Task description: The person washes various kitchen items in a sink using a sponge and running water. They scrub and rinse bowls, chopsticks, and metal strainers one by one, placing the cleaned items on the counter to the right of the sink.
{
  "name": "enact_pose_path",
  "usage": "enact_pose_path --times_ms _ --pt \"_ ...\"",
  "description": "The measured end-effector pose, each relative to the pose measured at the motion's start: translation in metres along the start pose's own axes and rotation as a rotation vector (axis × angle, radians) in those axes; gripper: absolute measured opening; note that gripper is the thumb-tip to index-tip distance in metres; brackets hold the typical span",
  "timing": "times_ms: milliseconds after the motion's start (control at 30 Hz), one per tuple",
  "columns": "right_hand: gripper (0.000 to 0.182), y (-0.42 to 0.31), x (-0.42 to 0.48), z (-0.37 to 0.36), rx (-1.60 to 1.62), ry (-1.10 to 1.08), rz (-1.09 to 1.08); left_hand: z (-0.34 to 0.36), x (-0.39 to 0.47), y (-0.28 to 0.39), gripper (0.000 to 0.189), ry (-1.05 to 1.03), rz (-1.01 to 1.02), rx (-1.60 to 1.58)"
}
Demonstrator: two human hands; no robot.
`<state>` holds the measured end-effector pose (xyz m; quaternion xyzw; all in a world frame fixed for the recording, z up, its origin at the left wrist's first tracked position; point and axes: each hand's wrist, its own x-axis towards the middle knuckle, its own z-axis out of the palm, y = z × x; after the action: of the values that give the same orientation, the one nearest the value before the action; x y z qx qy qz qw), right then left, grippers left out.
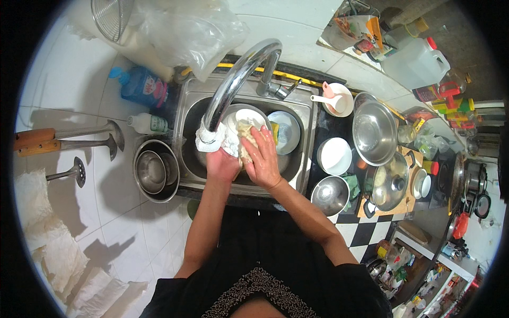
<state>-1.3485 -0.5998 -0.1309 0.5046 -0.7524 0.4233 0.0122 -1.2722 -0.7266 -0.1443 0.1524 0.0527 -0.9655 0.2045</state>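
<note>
Both hands are over a stainless steel sink (247, 80), below a tall chrome faucet (244, 67). My right hand (260, 157) presses its fingers over a crumpled beige dishcloth (245, 129). My left hand (224, 166) is close beside it, palm up; its fingers are hidden, and I cannot tell what it holds. A white cloth (208, 142) wraps the faucet's mouth, just above the left hand. Beyond the hands, a white bowl (249, 115) rests within a metal basin (232, 109). A pale bowl (289, 133) and a yellow sponge (275, 130) are at the sink's right.
Left of the sink stand a blue detergent bottle (143, 88), a white bottle (148, 123) and nested metal bowls (156, 171). On the right are white bowls (335, 156), a steel bowl (330, 195), a steel basin (374, 129) and a glass-lidded pot (390, 181). Ladles (85, 129) hang at left.
</note>
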Motion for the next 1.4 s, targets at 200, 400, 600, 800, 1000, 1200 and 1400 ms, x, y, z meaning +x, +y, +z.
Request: enact_pose_path --times_ms 200,400,600,800,1000,1200,1400 --pt "0.042 0.005 0.013 0.02 0.317 0.295 0.436 0.017 -0.006 -0.004 0.047 0.02 0.0 0.034" --pt "0.033 0.058 0.039 0.016 1.611 0.122 1.183 0.011 -0.012 0.0 0.047 -0.062 -0.063 0.147" --pt "0.038 0.063 0.088 0.004 1.261 -0.397 1.021 0.012 -0.011 0.021 0.046 0.013 -0.066 0.582" --pt "0.034 0.027 0.082 0.01 0.191 -0.227 0.155 -0.016 -0.003 0.021 0.043 0.153 0.045 0.685" --pt "0.05 -0.01 0.03 -0.014 -0.095 -0.186 -0.105 -0.013 -0.01 0.007 0.043 0.142 0.042 0.513" --pt "0.057 0.011 -0.021 -0.015 0.015 -0.098 0.058 0.0 -0.009 0.002 0.047 0.11 -0.029 0.279" --pt "0.05 0.016 0.006 0.011 0.773 0.176 0.505 0.01 -0.007 -0.001 0.048 0.082 -0.01 0.187"
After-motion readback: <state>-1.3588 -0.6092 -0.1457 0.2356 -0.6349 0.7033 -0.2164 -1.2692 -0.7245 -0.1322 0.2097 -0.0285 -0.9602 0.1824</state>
